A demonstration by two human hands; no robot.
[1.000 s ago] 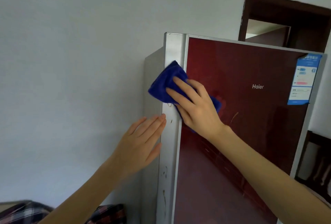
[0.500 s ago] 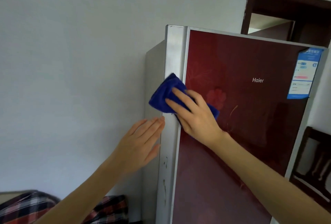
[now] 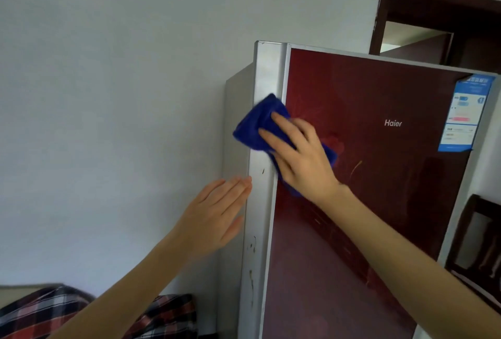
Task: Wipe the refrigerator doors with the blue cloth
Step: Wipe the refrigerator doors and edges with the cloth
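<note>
The refrigerator has a glossy dark red door with a silver strip down its left edge. My right hand presses the bunched blue cloth flat against the door, where the red panel meets the strip; its fingers are straight and spread over the cloth. Part of the cloth is hidden under the palm. My left hand lies flat, fingers straight, against the grey side of the refrigerator, fingertips at the strip's edge.
A blue and white label is stuck at the door's upper right. A dark wooden door frame stands behind the refrigerator. Dark wooden furniture is at the right edge. Plaid fabric lies at lower left, below a bare white wall.
My right hand has slid the blue cloth slightly up along the door's left edge. The left hand has stayed flat against the refrigerator's side.
</note>
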